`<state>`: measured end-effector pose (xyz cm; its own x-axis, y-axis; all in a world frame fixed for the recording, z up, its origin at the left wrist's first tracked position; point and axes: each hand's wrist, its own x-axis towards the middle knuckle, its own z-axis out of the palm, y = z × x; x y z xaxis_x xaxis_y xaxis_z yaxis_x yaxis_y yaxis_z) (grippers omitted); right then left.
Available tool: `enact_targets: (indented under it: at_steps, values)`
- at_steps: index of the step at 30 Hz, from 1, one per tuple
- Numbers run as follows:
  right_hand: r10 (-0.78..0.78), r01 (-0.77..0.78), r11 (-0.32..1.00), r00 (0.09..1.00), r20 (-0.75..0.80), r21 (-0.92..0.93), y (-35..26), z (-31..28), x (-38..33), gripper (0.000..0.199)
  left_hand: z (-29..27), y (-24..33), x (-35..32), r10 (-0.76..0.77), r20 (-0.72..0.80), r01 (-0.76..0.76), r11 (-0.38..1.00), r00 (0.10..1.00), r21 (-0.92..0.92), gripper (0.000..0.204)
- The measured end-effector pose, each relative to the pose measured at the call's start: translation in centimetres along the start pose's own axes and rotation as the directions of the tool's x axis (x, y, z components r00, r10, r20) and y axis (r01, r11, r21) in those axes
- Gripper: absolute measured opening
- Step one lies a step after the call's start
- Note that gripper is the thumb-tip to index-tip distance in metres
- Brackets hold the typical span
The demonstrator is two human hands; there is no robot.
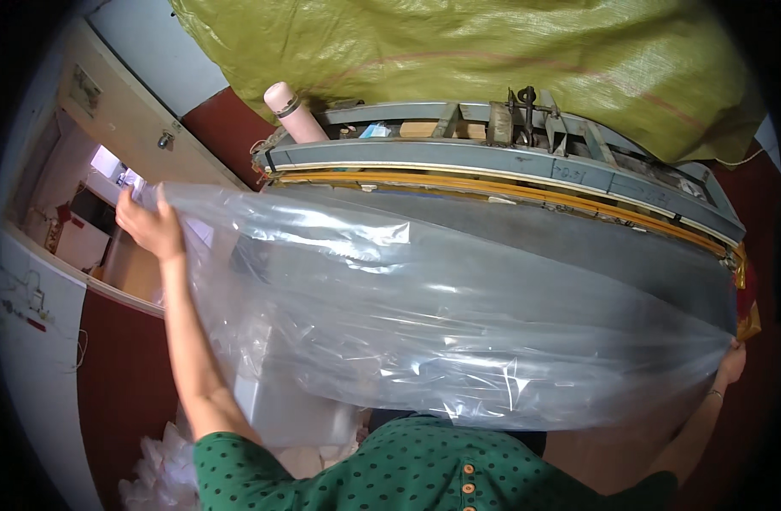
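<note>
While both arms reach wide apart, a large clear plastic sheet hangs spread between them, across the front of the wearer's body and partly over a dark grey bench. The left hand, raised at the far left, has its grip closed on the sheet's upper corner, thumb against fingers. The right hand, lower and at the far right, has its grip clamped on the opposite end, where the film gathers into pleats; its fingertips are too small to make out fully. Whether the film is one layer or two, I cannot tell.

Glossy and crinkled, the sheet looks very light, limp and slippery, likely to crease or cling and perhaps to tear if pulled hard. The corners and end edges seem the best places to hold, pinched firmly between thumb and fingers, with even tension so the middle does not sag.

Beyond it stand a grey metal frame with an orange strip along its front and a pink flask.
</note>
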<state>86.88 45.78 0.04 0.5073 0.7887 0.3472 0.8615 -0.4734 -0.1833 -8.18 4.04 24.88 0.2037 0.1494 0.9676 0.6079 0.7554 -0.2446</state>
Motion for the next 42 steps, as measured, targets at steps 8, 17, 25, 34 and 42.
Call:
enact_targets:
  at_steps: [8, 17, 25, 34, 42]
  values:
    - [0.024, -0.024, 1.000, 0.999, 0.046, 0.009, 0.4, -0.2, 0.6, 0.036, 2.1, 5.7, -20.9, 0.178, 0.977, 0.443, 0.871, 0.114, -0.211, 0.052]
    - [-0.016, 0.000, 0.983, 0.996, 0.084, 0.185, 0.5, -2.4, -1.6, 0.042, -0.1, 12.8, -16.8, 0.522, 0.755, 0.493, 0.572, 0.398, -0.655, 0.046]
    - [-0.043, 0.037, 0.917, 0.999, 0.006, 0.396, 9.8, -3.3, 0.6, 0.045, -3.4, 13.9, -16.6, 0.433, 0.804, 0.431, 0.686, 0.408, -0.587, 0.033]
    - [0.062, 0.007, 0.883, 0.989, -0.132, 0.469, 12.1, -6.0, 0.4, 0.049, 0.5, 15.2, -17.0, 0.215, 0.868, 0.586, 0.662, 0.449, -0.467, 0.015]
    - [0.163, -0.053, 0.808, 0.977, -0.136, 0.586, 9.8, -7.2, 2.6, 0.041, 4.2, 15.1, -16.5, 0.186, 0.770, 0.612, 0.506, 0.611, -0.608, 0.007]
